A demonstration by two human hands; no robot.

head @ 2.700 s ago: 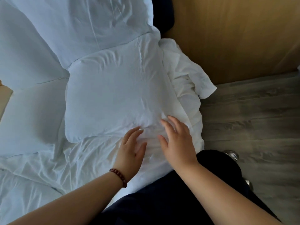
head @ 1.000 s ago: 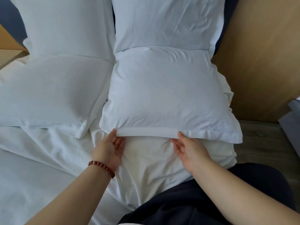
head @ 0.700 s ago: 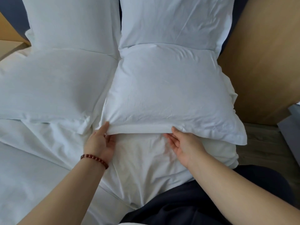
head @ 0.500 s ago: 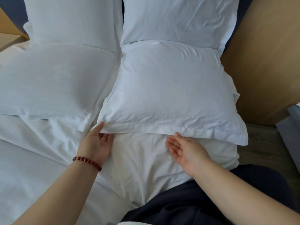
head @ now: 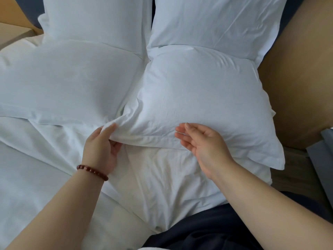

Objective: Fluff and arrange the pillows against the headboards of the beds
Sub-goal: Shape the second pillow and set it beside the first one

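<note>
The bed, spread with a white sheet, fills the frame from the left edge almost to the right; its right edge drops to a strip of grey wood floor, beyond which a tan wooden panel stands close, leaving little room on that side. To the lower left the sheet lies open and bare.

Four white pillows sit at the head. Two back pillows stand upright against the dark headboard: the back left pillow and the back right pillow, with a narrow dark gap between them. In front, the front left pillow lies flat, its flanged near edge running along the sheet. The front right pillow leans on the back right one, and its flanged near corner overhangs the right edge of the bed.

The left hand, with a dark red bead bracelet at the wrist, pinches the near left corner flange of the front right pillow, thumb on top and fingers curled underneath, lifting that corner slightly against the neighbouring pillow. The right hand hovers just over the same pillow's near edge, palm turned leftward, fingers loosely spread and holding nothing.

A dark garment shows at the bottom edge. No label, brand or writing can be read on any fabric.
</note>
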